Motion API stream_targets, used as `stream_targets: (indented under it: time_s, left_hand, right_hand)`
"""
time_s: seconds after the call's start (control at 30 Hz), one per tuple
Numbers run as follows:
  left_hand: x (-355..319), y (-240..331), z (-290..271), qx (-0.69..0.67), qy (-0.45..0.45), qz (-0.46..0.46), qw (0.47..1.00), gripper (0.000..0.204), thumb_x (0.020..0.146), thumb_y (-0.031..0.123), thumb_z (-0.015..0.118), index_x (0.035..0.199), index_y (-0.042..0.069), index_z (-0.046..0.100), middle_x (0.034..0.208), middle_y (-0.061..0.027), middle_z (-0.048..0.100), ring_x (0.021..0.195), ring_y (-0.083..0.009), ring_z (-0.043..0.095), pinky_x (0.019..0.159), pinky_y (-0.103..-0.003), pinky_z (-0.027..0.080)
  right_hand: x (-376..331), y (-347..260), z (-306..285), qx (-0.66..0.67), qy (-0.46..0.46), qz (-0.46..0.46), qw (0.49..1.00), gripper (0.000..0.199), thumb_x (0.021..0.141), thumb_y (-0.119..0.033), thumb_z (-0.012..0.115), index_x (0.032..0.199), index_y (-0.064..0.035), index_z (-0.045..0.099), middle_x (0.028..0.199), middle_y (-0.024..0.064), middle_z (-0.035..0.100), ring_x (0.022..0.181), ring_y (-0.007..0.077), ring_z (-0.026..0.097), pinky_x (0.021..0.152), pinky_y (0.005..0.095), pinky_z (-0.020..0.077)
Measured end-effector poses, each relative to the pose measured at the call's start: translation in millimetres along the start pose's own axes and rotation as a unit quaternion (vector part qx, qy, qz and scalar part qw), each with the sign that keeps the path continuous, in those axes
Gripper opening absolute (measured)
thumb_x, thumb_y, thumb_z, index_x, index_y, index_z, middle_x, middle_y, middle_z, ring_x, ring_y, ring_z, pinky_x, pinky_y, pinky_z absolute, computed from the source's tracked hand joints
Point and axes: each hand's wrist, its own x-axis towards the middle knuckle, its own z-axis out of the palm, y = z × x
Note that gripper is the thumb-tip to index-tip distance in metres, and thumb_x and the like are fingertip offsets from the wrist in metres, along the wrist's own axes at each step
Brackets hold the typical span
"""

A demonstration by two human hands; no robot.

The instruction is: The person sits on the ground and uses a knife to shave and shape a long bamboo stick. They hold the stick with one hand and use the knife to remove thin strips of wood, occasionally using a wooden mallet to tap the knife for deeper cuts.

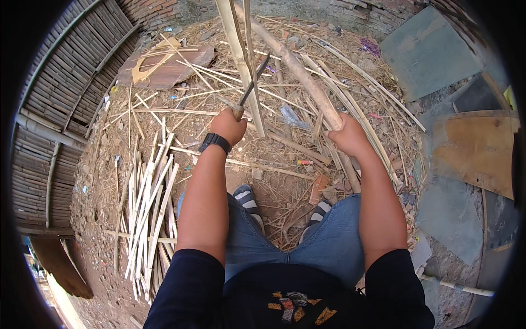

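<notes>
1. Our left hand grips the knife by its handle, blade crossing the upright split strip.
2. Our right hand is wrapped round the thick pole.
3. Pale strips piled left.

Knife: dark, narrow blade on a short handle; gripped at the handle, upper centre of the frame. The blade tilts up and right, crossing the bamboo; depth of contact cannot be determined. Bamboo piece: pale, split lengthwise toward the top edge; near upright, lower end at upper centre. Wooden pole: round, light brown; gripped right of centre, slanting from top centre down to the right.
</notes>
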Motion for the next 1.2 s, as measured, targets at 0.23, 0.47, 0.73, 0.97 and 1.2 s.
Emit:
stream_targets:
  time_s: [0.23, 0.47, 0.73, 0.97, 1.2]
  left_hand:
    - [8, 0, 9, -0.021, -0.003, 0.018, 1.0, 0.042, 0.083, 0.032, 0.069, 0.101, -0.005, 0.063, 0.099, -0.0262, 0.068, 0.095, -0.0398, 0.066, 0.085, -0.046, 0.053]
    - [13, 9, 4, 0.004, -0.07, 0.022, 0.997, 0.045, 0.083, 0.034, 0.07, 0.107, -0.004, 0.063, 0.103, -0.0253, 0.068, 0.097, -0.0385, 0.067, 0.087, -0.045, 0.052]
    - [16, -4, 26, -0.026, -0.035, 0.014, 0.999, 0.046, 0.082, 0.034, 0.071, 0.108, -0.003, 0.06, 0.102, -0.0258, 0.068, 0.096, -0.0395, 0.066, 0.086, -0.045, 0.051]
    - [12, -2, 33, -0.019, -0.023, 0.013, 0.999, 0.042, 0.083, 0.032, 0.07, 0.103, -0.003, 0.061, 0.099, -0.0249, 0.068, 0.094, -0.0394, 0.066, 0.084, -0.045, 0.052]
    - [18, 4, 34, -0.008, -0.057, 0.023, 0.998, 0.042, 0.084, 0.032, 0.069, 0.107, -0.003, 0.063, 0.104, -0.0257, 0.068, 0.1, -0.0384, 0.066, 0.088, -0.045, 0.053]
  right_hand:
    - [-6, -34, -5, 0.138, 0.208, -0.055, 0.967, 0.043, 0.084, -0.018, 0.07, 0.117, 0.0028, 0.053, 0.088, 0.0198, 0.068, 0.078, 0.0301, 0.069, 0.07, 0.0406, 0.0516]
    - [16, 10, 33, -0.2, -0.05, 0.021, 0.978, 0.046, 0.082, -0.012, 0.065, 0.123, 0.0024, 0.052, 0.103, 0.0269, 0.067, 0.097, 0.0407, 0.066, 0.084, 0.0462, 0.0534]
    - [15, 7, 34, -0.06, -0.021, 0.016, 0.998, 0.044, 0.08, -0.015, 0.069, 0.119, 0.0016, 0.057, 0.103, 0.0246, 0.068, 0.096, 0.0371, 0.067, 0.084, 0.0428, 0.0521]
    - [-4, -42, -6, 0.121, 0.228, -0.047, 0.965, 0.044, 0.081, -0.017, 0.07, 0.119, 0.0015, 0.056, 0.096, 0.0229, 0.069, 0.088, 0.0371, 0.069, 0.077, 0.0428, 0.0527]
    - [25, 34, 44, -0.216, -0.039, 0.026, 0.975, 0.042, 0.081, -0.009, 0.064, 0.12, 0.0024, 0.054, 0.101, 0.0271, 0.067, 0.095, 0.0416, 0.066, 0.084, 0.0471, 0.0532]
